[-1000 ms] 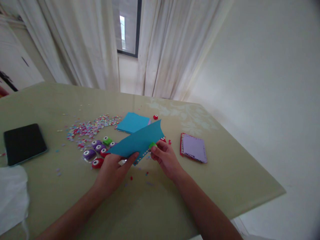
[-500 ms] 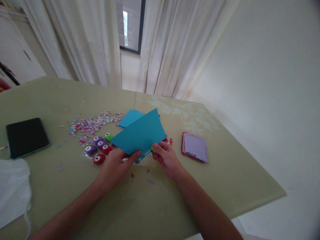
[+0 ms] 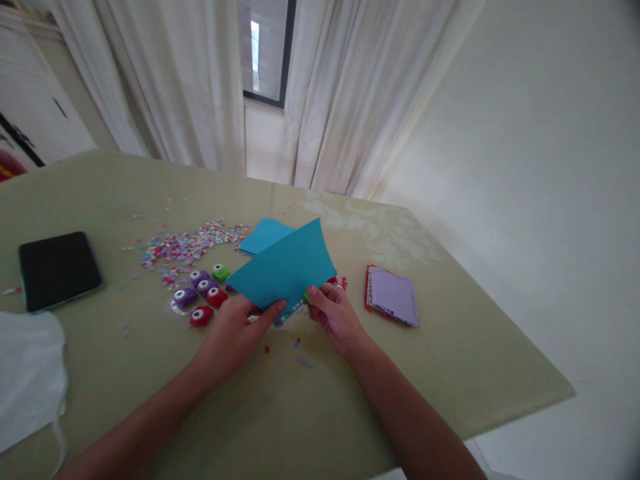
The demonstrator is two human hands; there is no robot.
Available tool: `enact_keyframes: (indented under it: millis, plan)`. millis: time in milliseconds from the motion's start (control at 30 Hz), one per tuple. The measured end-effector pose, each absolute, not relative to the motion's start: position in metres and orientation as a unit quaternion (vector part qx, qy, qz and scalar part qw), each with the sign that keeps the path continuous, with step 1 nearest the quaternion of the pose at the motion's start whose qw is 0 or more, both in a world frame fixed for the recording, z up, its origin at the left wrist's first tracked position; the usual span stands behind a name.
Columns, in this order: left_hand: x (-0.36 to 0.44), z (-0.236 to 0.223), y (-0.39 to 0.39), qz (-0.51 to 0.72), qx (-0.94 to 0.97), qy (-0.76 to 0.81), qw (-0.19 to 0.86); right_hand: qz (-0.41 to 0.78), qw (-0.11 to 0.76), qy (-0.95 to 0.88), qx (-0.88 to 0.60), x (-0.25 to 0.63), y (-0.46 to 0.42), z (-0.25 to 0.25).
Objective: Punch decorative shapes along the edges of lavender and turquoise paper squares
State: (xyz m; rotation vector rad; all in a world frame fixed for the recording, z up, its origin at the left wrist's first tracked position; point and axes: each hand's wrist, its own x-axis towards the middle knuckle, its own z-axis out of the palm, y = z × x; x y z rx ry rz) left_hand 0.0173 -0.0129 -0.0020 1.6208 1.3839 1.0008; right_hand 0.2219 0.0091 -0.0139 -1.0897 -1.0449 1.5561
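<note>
My left hand (image 3: 239, 338) is closed on the near left edge of a sheet of blue paper (image 3: 287, 263), held tilted above the table. A row of small punched holes (image 3: 296, 310) runs along the sheet's near right edge. At that edge my right hand (image 3: 336, 315) grips a small green craft punch (image 3: 308, 297), mostly hidden by the fingers. Left of the paper sit several punches with eye-like buttons: purple ones (image 3: 185, 297), red ones (image 3: 201, 316) and a green one (image 3: 220, 272). Behind the held sheet, a stack of blue paper (image 3: 265, 233) is partly covered.
A heap of coloured paper bits (image 3: 187, 247) spreads at the back left. To the right lies a stack of purple and red paper (image 3: 393, 297). A black tablet (image 3: 60, 270) and a white face mask (image 3: 30, 380) lie on the left side of the table (image 3: 280, 427).
The blue sheet has tipped up to show more of its face. The green punch has turned in my right hand and is now more hidden. The whole view has shifted slightly.
</note>
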Motion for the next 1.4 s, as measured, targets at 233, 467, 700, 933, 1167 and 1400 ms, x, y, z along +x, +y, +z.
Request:
enact_keyframes:
  millis: [233, 467, 700, 933, 1167, 1400]
  plan:
    - [0.019, 0.001, -0.015, 0.406, 0.626, 0.544, 0.383, 0.634, 0.473, -0.424, -0.441, 0.221, 0.009, -0.016]
    - [0.019, 0.000, -0.014, 0.394, 0.629, 0.548, 0.386, 0.624, 0.475, -0.436, -0.441, 0.220, 0.010, -0.016]
    - [0.020, 0.004, -0.015, 0.403, 0.629, 0.538, 0.390, 0.606, 0.490, -0.438, -0.448, 0.220, 0.010, -0.019]
    - [0.016, -0.002, -0.013, 0.396, 0.609, 0.573, 0.378, 0.619, 0.550, -0.371, -0.421, 0.225, 0.012, -0.013]
    - [0.014, 0.011, -0.015, 0.442, 0.561, 0.606, 0.350, 0.497, 0.498, -0.521, -0.483, 0.238, 0.017, -0.011]
    - [0.013, 0.008, -0.015, 0.458, 0.554, 0.609, 0.335, 0.399, 0.345, -0.718, -0.454, 0.214, -0.003, -0.030]
